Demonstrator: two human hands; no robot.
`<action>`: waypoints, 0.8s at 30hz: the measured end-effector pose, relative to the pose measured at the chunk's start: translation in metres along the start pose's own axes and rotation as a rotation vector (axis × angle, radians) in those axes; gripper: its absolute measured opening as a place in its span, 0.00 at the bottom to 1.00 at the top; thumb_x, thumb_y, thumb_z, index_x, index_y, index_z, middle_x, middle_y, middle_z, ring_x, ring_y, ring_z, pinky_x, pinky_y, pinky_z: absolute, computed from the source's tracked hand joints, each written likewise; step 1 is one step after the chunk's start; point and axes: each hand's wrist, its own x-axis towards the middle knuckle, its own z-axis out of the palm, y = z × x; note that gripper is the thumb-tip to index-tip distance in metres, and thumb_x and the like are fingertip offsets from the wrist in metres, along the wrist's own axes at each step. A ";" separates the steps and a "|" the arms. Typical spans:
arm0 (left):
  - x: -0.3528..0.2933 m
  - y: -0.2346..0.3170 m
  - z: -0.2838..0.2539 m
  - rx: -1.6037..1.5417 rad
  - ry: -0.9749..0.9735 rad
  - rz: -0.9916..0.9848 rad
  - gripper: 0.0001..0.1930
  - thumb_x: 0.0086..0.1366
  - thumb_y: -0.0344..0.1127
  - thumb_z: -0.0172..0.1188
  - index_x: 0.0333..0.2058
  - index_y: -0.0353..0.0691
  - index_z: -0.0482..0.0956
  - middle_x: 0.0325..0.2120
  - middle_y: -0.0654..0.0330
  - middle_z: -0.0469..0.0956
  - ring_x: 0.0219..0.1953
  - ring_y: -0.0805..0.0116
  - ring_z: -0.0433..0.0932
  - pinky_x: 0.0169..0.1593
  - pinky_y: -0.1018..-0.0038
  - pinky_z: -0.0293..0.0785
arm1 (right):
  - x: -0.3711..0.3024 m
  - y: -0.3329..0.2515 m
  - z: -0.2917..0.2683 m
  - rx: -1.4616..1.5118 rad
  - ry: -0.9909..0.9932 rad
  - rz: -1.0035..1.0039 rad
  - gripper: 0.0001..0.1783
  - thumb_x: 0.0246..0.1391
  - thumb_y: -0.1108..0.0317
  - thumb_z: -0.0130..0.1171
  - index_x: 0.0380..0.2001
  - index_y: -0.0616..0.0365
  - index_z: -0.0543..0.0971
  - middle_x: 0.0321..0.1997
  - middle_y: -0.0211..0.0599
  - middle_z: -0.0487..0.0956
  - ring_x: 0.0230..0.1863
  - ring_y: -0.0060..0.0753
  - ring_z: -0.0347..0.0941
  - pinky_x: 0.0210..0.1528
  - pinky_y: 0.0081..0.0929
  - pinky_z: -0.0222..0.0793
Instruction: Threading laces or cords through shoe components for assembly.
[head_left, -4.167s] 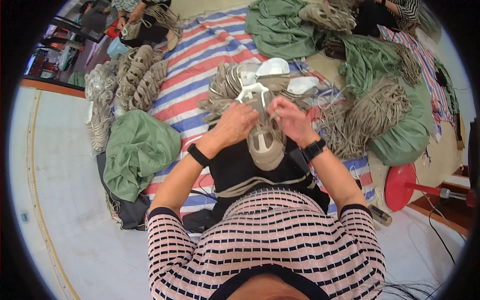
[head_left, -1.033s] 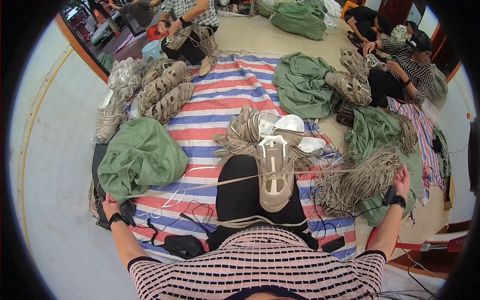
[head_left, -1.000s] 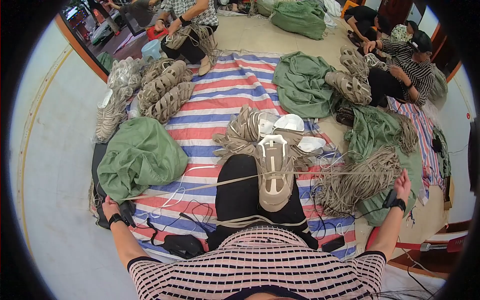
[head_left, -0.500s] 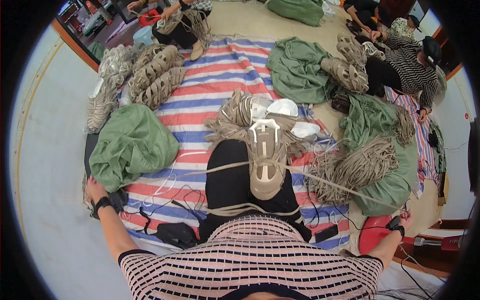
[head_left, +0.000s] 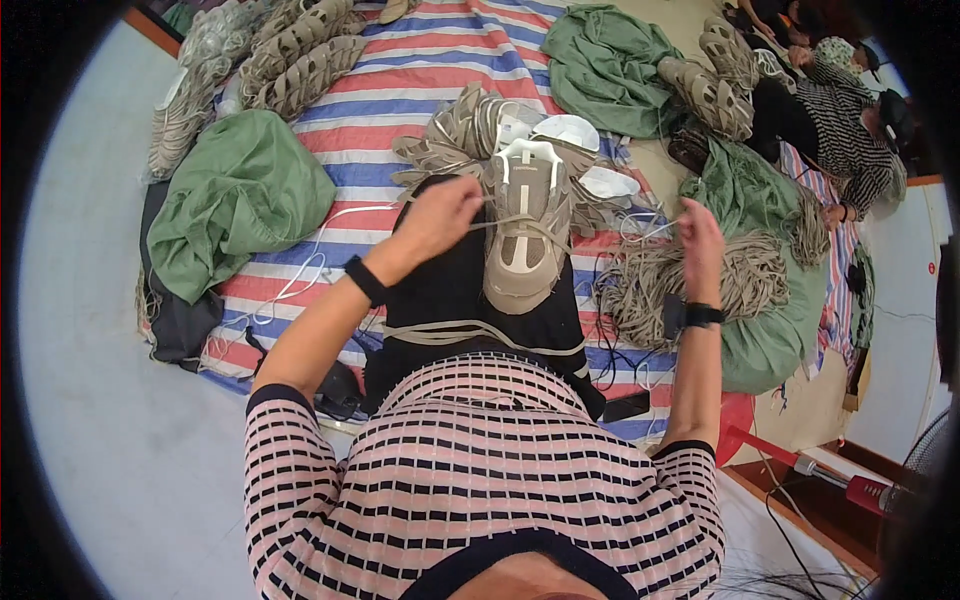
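Found, at left, a green cloth sack crumpled on a striped tarp, sitting higher in view than 0.5 s before. Saw rows of taupe shoe uppers above it, cropped by the top edge, with little more than 1 tan shoe remaining in view of the co-worker seated there earlier. Found the left hand drawn in from the sack's side to just beside the taupe sneaker upper, fingers curled together near the lace. Could not tell whether pinched on it. Noted a fanned pile of matching uppers beyond, partly hidden. Saw the sneaker upper lying as before on the black-trousered lap, toe toward the torso, with the lace crossing its front, no longer stretched wide to both sides. Found the right hand brought in from the lower right, raised before a lace bundle, well apart from the left hand, fingers upward and partly curled. Could not make out any grip on the faint strand there. Saw, at far right, a co-worker in a striped top, dim near the dark rim, and a fan cage, cut off.
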 end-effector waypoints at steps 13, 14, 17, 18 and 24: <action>-0.002 0.009 0.018 0.265 -0.045 0.030 0.06 0.60 0.34 0.47 0.34 0.39 0.69 0.21 0.46 0.75 0.27 0.43 0.75 0.29 0.52 0.69 | -0.011 0.000 0.193 -0.964 -0.902 -1.067 0.05 0.43 0.73 0.59 0.27 0.55 0.79 0.31 0.29 0.72 0.38 0.34 0.67 0.38 0.31 0.56; 0.002 0.008 0.015 0.260 -0.052 0.015 0.06 0.60 0.34 0.47 0.34 0.39 0.70 0.21 0.46 0.75 0.27 0.43 0.75 0.29 0.52 0.69 | -0.010 0.000 0.196 -0.961 -0.913 -1.038 0.05 0.43 0.74 0.58 0.27 0.55 0.79 0.31 0.29 0.71 0.38 0.34 0.67 0.38 0.32 0.56; 0.008 0.004 0.019 0.232 -0.022 -0.015 0.08 0.58 0.36 0.48 0.32 0.39 0.72 0.22 0.45 0.76 0.27 0.42 0.75 0.32 0.52 0.71 | -0.005 0.002 0.196 -0.896 -0.963 -0.933 0.06 0.43 0.75 0.57 0.28 0.54 0.79 0.32 0.30 0.72 0.38 0.36 0.67 0.38 0.33 0.56; 0.008 -0.005 0.026 0.199 0.009 -0.012 0.08 0.58 0.36 0.48 0.31 0.38 0.72 0.20 0.46 0.76 0.24 0.45 0.76 0.29 0.54 0.72 | -0.005 0.014 0.195 -0.827 -0.930 -0.940 0.07 0.42 0.75 0.57 0.28 0.52 0.79 0.32 0.31 0.72 0.38 0.37 0.67 0.39 0.35 0.56; 0.007 0.001 0.017 -0.362 -0.262 -0.496 0.09 0.64 0.36 0.52 0.29 0.37 0.72 0.17 0.60 0.75 0.15 0.74 0.73 0.17 0.78 0.69 | -0.017 0.041 0.192 -0.663 -0.940 -0.721 0.03 0.42 0.72 0.59 0.24 0.51 0.79 0.29 0.30 0.70 0.40 0.36 0.67 0.43 0.42 0.54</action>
